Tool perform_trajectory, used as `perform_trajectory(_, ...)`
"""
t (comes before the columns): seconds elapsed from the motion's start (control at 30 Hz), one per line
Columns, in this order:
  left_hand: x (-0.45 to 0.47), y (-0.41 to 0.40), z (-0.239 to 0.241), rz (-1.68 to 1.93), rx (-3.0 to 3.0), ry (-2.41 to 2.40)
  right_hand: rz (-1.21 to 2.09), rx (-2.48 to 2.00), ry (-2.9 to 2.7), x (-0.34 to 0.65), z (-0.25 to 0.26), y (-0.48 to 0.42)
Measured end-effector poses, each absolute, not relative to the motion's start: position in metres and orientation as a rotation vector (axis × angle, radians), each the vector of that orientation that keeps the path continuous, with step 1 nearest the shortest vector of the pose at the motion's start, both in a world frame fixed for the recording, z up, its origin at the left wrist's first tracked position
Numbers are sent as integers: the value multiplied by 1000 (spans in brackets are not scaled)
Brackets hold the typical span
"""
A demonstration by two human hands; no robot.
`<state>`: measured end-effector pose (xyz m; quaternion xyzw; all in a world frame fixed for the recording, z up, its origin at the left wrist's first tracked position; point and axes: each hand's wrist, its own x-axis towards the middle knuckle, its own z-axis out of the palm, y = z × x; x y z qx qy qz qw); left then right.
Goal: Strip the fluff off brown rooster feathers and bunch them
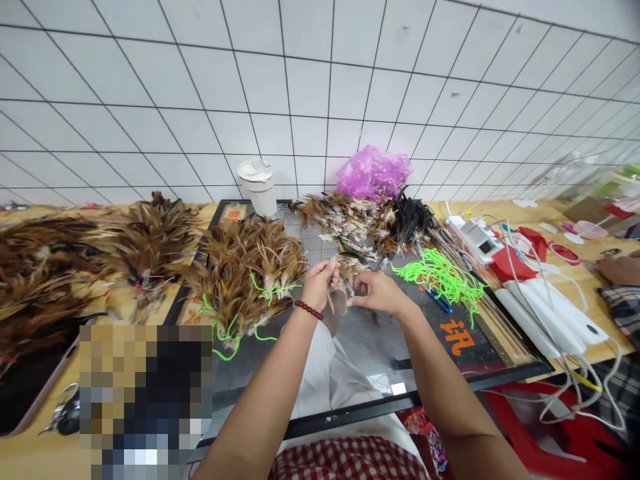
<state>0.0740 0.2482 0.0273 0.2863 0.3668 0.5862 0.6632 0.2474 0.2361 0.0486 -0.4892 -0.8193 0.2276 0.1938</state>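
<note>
My left hand (321, 285), with a dark red bead bracelet on its wrist, is closed in a pinch on a small brown feather (330, 301) that hangs below the fingers. Just to the right, my right hand (377, 292) has its fingers curled, with the thumb and forefinger apart and nothing visible between them. Loose pale and brown feathers (351, 270) lie right behind both hands. Left of them spreads a large heap of brown feather bunches (250, 257), some tied with bright green cord. A tangle of green cords (440, 277) lies right of my right hand.
A black-framed glossy board (360, 407) lies under the work. At the back stand a lidded white cup (259, 190) and a pink plastic bag (374, 172). Blue-handled snips (440, 301), white power strips (555, 320) and cables are rightward. A person's sleeve (620, 310) shows far right.
</note>
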Motion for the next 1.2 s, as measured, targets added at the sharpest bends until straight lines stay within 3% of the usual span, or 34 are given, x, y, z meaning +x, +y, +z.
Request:
perform_trajectory(0.2,75,247,25,1334,717,855,536,-1360,-2382,246,41,242)
perform_trajectory(0.53,93,239,22,1606,1554,1232,-38,-1333,-2401,230,40,234)
perform_trajectory(0.9,79,242,20,1373,1284,1331,292,-1042,-2011,226,6,254)
perform_trajectory(1.2,80,240,18,1295,1220,1267,174,-1132,-1977,222,14,246)
